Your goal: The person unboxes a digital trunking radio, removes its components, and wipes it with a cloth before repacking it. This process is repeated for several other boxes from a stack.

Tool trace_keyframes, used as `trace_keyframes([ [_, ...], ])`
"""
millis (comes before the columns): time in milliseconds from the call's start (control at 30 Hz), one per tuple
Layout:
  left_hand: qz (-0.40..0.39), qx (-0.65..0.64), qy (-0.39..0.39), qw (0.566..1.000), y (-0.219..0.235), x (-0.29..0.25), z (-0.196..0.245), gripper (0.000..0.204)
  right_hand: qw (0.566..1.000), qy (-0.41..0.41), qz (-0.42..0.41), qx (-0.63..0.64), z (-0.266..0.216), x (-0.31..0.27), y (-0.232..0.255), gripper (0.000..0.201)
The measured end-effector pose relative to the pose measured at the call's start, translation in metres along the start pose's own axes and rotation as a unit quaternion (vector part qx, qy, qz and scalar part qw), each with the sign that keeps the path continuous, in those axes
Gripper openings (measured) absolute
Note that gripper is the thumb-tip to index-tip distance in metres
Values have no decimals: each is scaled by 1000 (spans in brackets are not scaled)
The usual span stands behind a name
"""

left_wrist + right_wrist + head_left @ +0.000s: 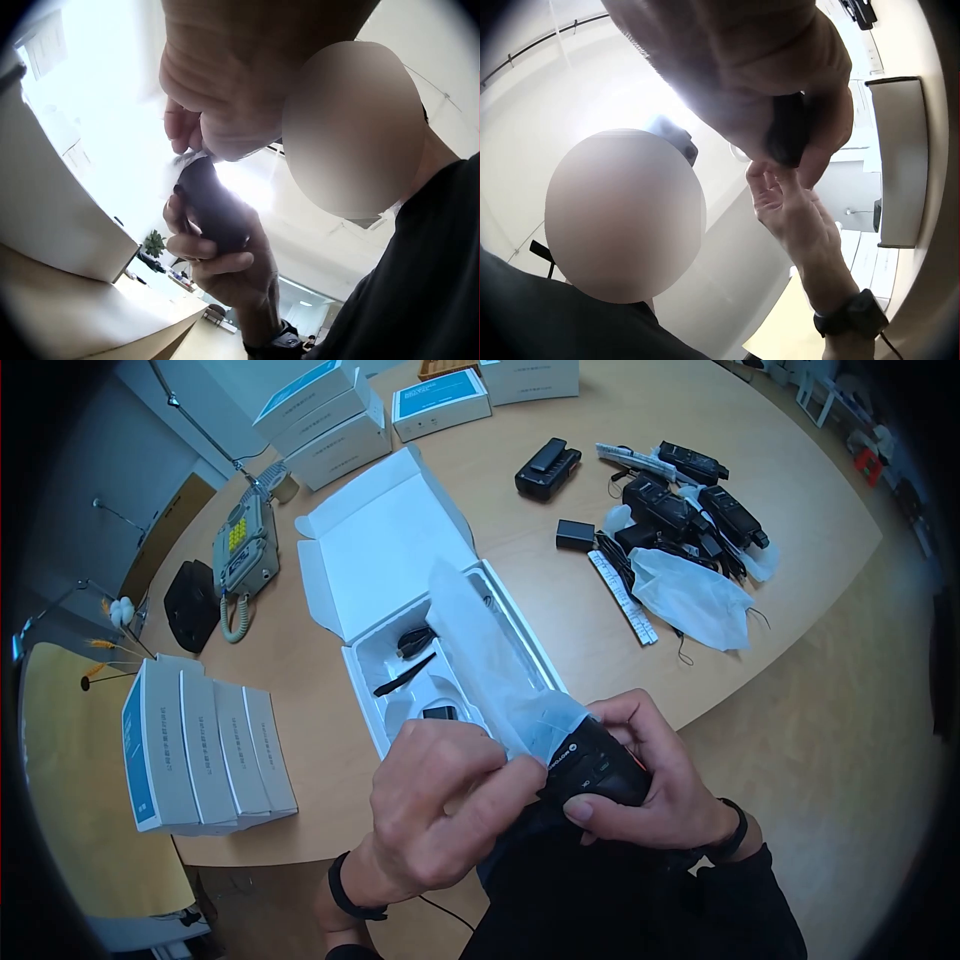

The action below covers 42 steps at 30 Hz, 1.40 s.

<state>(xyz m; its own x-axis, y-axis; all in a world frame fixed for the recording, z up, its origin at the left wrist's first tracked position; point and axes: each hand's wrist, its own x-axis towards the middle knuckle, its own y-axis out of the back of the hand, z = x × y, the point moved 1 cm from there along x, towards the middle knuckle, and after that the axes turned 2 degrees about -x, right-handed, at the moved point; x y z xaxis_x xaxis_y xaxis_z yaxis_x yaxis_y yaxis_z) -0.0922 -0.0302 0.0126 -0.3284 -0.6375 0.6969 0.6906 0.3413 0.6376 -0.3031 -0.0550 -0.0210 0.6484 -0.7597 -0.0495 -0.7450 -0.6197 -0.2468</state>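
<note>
My right hand (668, 785) grips a black walkie-talkie (608, 768) near the front table edge, thumb across its face. A thin white pouch (485, 650) covers the radio's far end and stretches back over the box. My left hand (440, 800) pinches the pouch beside the radio, its fingers curled. In the left wrist view the dark radio (212, 199) stands between both hands. Behind the hands is an open white box (385, 540), lid raised; a coiled black cable (413, 642) and a black strap (405, 675) lie in its tray.
At the right lie several black radios (660, 508), white pouches (690, 598) and a small black adapter (575, 535). A black device (547, 470) sits nearby. White boxes stand at the left (215, 750) and back (335, 440). A corded telephone (245, 545) is at the far left.
</note>
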Motion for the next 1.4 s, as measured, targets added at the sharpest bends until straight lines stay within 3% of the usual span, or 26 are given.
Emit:
trace_keyframes([
  [33,9,39,-47,998,1,0,0,32,1000,0,-2,-1,-4,1,-3,76],
  [100,11,25,-54,998,3,1,5,32,994,-30,25,100,-13,4,-10,80],
  [167,13,13,-61,998,4,-2,7,33,993,-26,-18,111,-13,10,-3,81],
  [300,20,-69,18,997,5,-14,9,36,974,-63,-108,191,-11,16,8,81],
  [333,23,-94,58,994,5,-15,9,36,974,-62,-110,190,-10,17,6,81],
  [400,30,-103,77,991,7,-14,9,37,966,-145,-57,207,-7,17,2,103],
  [567,71,-100,79,989,5,-26,9,38,978,-115,-47,169,-12,23,-7,107],
  [633,34,-101,85,991,13,-32,15,38,981,-99,-63,157,-21,29,-8,109],
  [733,17,-136,89,987,20,-43,11,37,969,-143,-142,143,-28,40,0,107],
  [800,15,-126,114,985,26,-43,10,37,962,-150,-204,98,-29,47,-2,88],
  [833,9,-120,132,984,29,-44,9,37,960,-154,-213,98,-26,48,-5,88],
  [900,23,-103,156,982,32,-53,9,34,987,13,-145,-73,-12,46,-12,81],
  [933,34,-93,173,980,34,-55,9,32,959,150,-125,-205,-4,51,-16,77],
  [967,37,-84,177,980,37,-53,12,32,958,152,-134,-202,-3,52,-19,77],
  [1033,93,-49,227,968,42,-47,21,33,910,242,-91,-324,-5,55,-29,80],
  [1100,89,-12,243,966,50,-52,23,37,897,269,-87,-340,2,60,-37,82],
  [1167,85,27,258,962,57,-52,24,42,838,365,-64,-401,5,63,-44,80],
  [1267,77,84,251,961,64,-48,22,32,837,362,-76,-404,6,64,-50,77],
  [1400,2,215,165,963,70,-51,26,27,845,367,-92,-379,9,69,-53,85],
])
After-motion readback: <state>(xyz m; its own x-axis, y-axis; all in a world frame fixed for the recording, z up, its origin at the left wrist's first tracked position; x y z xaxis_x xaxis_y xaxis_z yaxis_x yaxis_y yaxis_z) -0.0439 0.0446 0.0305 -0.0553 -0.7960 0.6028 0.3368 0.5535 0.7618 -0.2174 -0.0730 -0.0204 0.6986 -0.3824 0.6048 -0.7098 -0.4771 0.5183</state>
